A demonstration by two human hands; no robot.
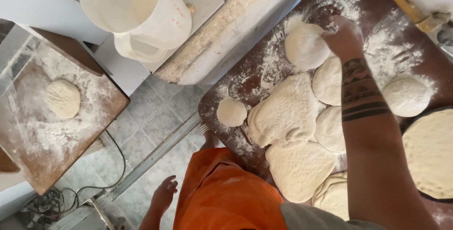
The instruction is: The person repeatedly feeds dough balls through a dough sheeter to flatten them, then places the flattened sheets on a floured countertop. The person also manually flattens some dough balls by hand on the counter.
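Our right hand (344,36) reaches far over the dark floured bench (424,64) and rests on the edge of a round dough ball (304,46). The fingers are curled down around the side of the ball, pressed together, though their tips are hidden from us. Our left hand (165,193) hangs low beside the orange apron (226,192), above the tiled floor (146,131); its fingers are loosely spread and hold nothing.

The dough ball lies at the far end of the bench, in a patch of loose flour (391,50). Just beside it, toward us, a pile of flattened dough pieces (288,114) overlaps each other. A small dough disc (231,112) sits apart near the bench edge, and another ball (406,97) lies to the right. One more dough piece (62,98) rests on a separate wooden board (94,116) at the left, below a white plastic jug (137,12).

To do this well, we judge that the hand should take the ball gently from its side, with enough flour under it, so it does not stick or lose its round shape. We should also not drag it over the flattened pieces.
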